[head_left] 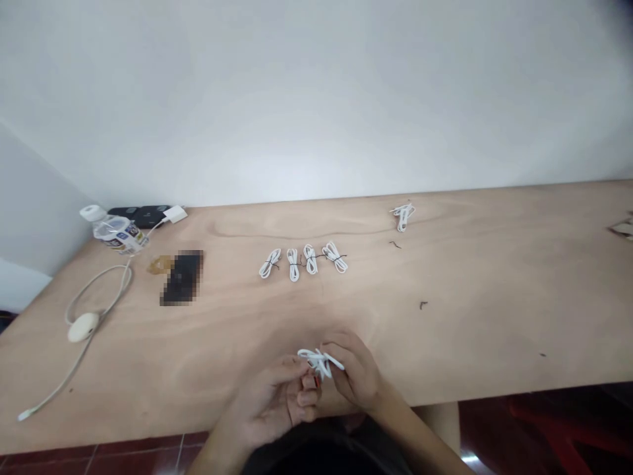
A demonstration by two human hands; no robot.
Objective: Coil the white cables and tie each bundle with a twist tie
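Observation:
Over the table's front edge, both hands hold one coiled white cable (320, 362) between them. My left hand (281, 399) pinches the coil's left side, its other fingers curled below. My right hand (353, 369) grips the right side from behind, with its fingertips partly hidden by the loops. Beyond the hands lies a row of several bundled white cables; the leftmost bundle (270, 263) and the rightmost bundle (335, 257) are each bound with a thin dark tie. Another white cable bundle (402, 216) lies farther back on the right.
Two dark twist ties (394, 244) (423, 305) lie loose on the wooden table (494, 284). At left are a plastic bottle (116, 231), black boxes (151, 216), a white adapter (175, 214), a blurred dark object (182, 278), and a long white cable (74, 369) beside a round white case (84, 327).

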